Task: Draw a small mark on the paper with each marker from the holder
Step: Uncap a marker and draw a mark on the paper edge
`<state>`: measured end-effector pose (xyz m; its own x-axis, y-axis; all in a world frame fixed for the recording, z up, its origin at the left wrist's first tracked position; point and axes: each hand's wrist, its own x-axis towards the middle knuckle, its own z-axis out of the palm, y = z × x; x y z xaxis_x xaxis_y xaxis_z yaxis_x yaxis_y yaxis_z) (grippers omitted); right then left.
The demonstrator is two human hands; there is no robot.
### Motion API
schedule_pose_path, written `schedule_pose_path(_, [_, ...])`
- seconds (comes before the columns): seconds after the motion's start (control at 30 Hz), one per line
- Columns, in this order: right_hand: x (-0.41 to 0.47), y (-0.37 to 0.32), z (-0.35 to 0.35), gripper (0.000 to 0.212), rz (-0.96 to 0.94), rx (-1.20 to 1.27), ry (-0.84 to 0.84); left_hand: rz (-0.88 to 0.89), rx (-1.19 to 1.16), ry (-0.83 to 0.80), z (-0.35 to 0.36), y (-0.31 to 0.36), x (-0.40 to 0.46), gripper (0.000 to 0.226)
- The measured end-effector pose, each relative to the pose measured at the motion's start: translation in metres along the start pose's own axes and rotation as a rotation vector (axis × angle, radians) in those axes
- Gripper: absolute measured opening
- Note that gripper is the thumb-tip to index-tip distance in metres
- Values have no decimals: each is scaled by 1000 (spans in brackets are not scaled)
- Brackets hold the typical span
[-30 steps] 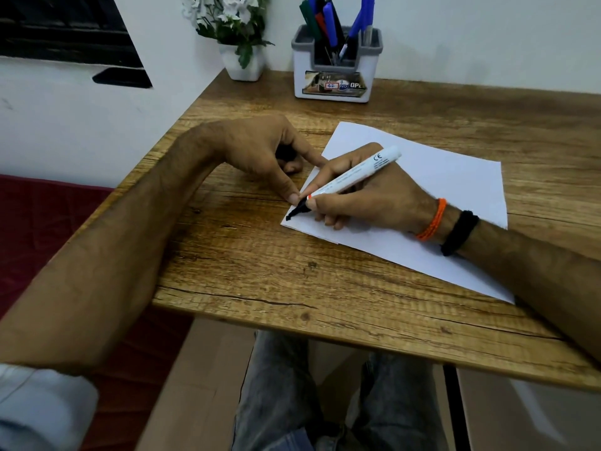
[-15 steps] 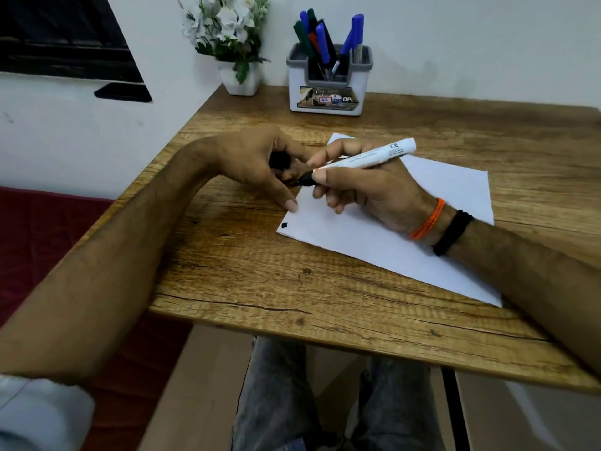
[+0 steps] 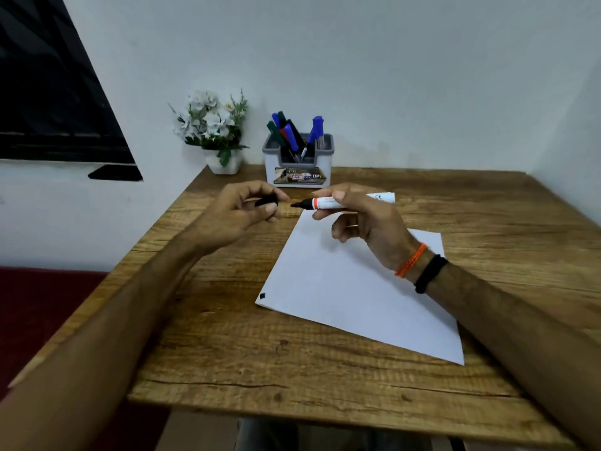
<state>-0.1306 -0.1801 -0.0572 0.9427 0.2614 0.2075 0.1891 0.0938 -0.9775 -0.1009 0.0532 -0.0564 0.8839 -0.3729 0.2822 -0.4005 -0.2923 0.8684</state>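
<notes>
Right hand: the right hand (image 3: 364,219) is raised above the far end of the paper, its grip clenched around a white-barrelled marker with an orange band and black tip (image 3: 338,202), held level with the tip pointing left.
Left hand: the left hand (image 3: 242,213) is lifted over the worktop, thumb and fingers pinching a small black marker cap (image 3: 266,201); the cap's open end faces the marker tip, the two near each other but apart.
Paper: a white rectangular sheet of paper (image 3: 354,288) lies flat on the worktop at an angle, with one small dark square mark (image 3: 262,295) at its near left corner.
Holder: a grey and white plastic pen holder (image 3: 297,170) stands at the far edge by the wall, holding blue, green, red and black markers (image 3: 292,133) upright or leaning.
Worktop: a brown wood-grain worktop (image 3: 227,353) carries the paper and holder.
Plant: a small white pot of white flowers with green leaves (image 3: 214,131) sits left of the holder.
Wrist: an orange thread band (image 3: 410,260) and a black band (image 3: 431,273) circle the right wrist.
</notes>
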Motion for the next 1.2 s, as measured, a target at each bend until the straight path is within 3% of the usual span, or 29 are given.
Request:
schedule_pose_path(0.2, [2,4,-4,36,-7,6,-20,8,-123,83,3,-2,1,22])
schedule_pose_path(0.73, [3,7,0,10,-31,-56,-8,18,-135,68,11,2,-1,25])
schedule_pose_path(1.03, [4,10,-6,19,-102,-134,64,1,-185,153,11,5,-3,29])
schedule_pose_path(1.1, [7,12,-9,18,-166,-218,52,-14,-212,188,12,5,-3,30])
schedule_pose_path(1.2, [9,17,-11,12,-364,-558,28,-28,-235,230,16,6,-3,32])
